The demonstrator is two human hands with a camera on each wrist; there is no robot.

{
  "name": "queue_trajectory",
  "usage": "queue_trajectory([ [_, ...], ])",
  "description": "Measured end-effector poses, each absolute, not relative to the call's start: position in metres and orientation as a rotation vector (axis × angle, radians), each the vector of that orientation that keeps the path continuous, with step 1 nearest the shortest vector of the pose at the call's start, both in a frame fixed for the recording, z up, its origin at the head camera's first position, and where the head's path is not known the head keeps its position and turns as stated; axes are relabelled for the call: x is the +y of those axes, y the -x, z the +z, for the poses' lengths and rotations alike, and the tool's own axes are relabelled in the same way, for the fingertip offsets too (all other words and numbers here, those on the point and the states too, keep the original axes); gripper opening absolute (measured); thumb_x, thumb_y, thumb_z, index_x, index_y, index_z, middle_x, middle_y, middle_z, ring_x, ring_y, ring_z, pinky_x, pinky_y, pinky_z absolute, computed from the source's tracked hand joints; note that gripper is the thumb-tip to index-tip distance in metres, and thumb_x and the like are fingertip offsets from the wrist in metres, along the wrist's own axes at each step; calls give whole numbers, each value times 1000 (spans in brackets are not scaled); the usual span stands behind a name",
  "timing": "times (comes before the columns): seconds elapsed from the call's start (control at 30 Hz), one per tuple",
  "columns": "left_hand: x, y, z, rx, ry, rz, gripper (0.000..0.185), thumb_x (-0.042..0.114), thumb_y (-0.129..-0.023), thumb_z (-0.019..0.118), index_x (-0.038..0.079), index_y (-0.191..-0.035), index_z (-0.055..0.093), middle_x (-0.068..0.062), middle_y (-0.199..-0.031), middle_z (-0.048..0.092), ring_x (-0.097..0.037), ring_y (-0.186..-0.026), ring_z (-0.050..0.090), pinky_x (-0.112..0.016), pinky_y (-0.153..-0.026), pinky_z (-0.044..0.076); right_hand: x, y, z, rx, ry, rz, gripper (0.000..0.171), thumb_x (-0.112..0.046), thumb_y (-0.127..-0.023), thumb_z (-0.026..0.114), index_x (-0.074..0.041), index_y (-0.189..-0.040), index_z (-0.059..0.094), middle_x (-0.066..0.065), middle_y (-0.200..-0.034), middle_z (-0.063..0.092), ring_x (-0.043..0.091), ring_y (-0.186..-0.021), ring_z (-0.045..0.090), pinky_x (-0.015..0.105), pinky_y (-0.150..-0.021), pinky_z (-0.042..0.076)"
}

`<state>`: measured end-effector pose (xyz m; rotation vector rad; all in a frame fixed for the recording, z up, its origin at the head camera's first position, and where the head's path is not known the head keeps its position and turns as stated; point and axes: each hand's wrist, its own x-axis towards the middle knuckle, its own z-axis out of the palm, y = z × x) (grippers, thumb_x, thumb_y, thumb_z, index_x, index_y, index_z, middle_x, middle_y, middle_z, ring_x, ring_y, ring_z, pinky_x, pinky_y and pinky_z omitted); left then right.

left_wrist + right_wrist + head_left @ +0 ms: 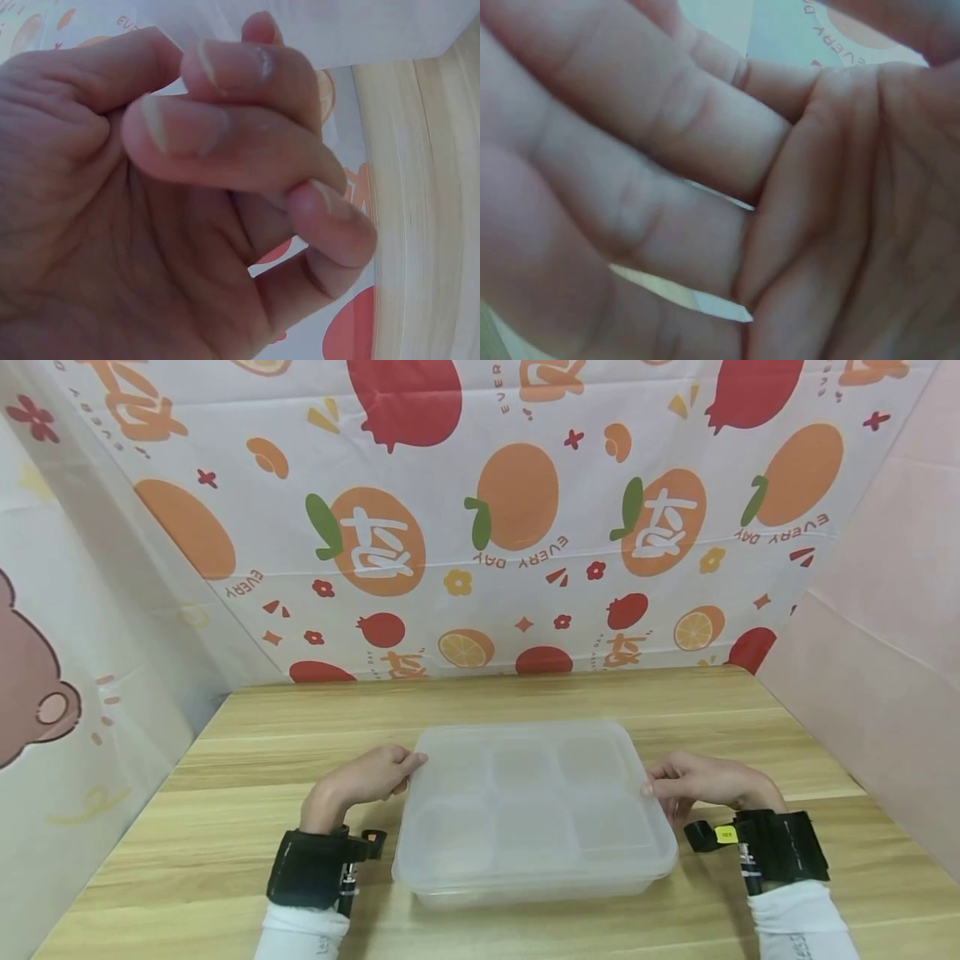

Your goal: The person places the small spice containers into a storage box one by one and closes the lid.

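A translucent plastic lidded box (pixel 531 806) is in front of me, with several compartments showing faintly through its lid. My left hand (pixel 369 775) pinches the rim at the far part of its left side, thumb on top. In the left wrist view the box (pixel 352 30) crosses the top, and that hand's fingers (pixel 247 142) curl below it. On the opposite side my right hand (pixel 701 781) grips the right rim, thumb at the lid's edge and fingers lower down. The right wrist view is filled by the right palm and fingers (pixel 697 120); the box is hidden there.
The box is over a wood-grain table (pixel 315 714). Behind the table hangs a fruit-print cloth (pixel 517 593), with a bear-print cloth (pixel 112 635) on the left and a plain pale cloth (pixel 885 635) on the right. Black straps (pixel 306 868) hold the wrist cameras.
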<state>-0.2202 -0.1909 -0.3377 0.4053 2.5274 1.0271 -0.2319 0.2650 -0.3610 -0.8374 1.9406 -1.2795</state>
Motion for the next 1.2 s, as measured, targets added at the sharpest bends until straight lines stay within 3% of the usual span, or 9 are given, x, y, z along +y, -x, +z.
queue_trajectory([
  [0.67,-200,221,-345,2434,-426,1142,35,22,-109,46,6,-79,53,1,-62,35,-16,-58,32,-32,-60,28,263,235,-369,1964,814,-1319,23,-8,-104,54,12,-108,63,10,-91,73,16,-73,70,36,-66,58],
  [0.83,-200,223,-348,2526,-353,1106,35,23,-110,42,-6,-109,62,-10,-88,55,-28,-86,53,-45,-82,45,258,236,-368,2064,779,-1306,25,-13,-105,54,10,-108,64,7,-89,71,17,-72,67,37,-68,57],
  [0.93,-199,224,-348,2590,-322,1077,44,24,-111,40,-13,-127,56,-21,-114,62,-36,-108,57,-56,-96,45,255,236,-366,2145,733,-1281,29,-18,-105,53,8,-114,65,9,-92,72,22,-74,68,40,-68,58],
  [1.03,-196,223,-347,2625,-314,1064,48,26,-111,38,-15,-130,54,-24,-121,62,-38,-112,59,-57,-97,45,254,235,-365,2194,683,-1257,33,-22,-106,53,6,-117,66,11,-92,73,24,-74,69,40,-66,57],
  [1.13,-195,222,-345,2613,-288,1035,46,31,-111,39,-7,-109,64,-15,-88,62,-27,-81,59,-44,-77,50,254,233,-364,2179,659,-1237,33,-24,-106,55,5,-113,69,14,-89,73,24,-71,69,39,-63,58],
  [1.2,-194,220,-345,2586,-295,1021,47,34,-110,41,0,-87,63,-6,-68,51,-19,-60,47,-35,-61,41,254,232,-365,2149,662,-1231,32,-23,-105,57,6,-111,70,15,-88,72,23,-68,70,38,-61,58],
])
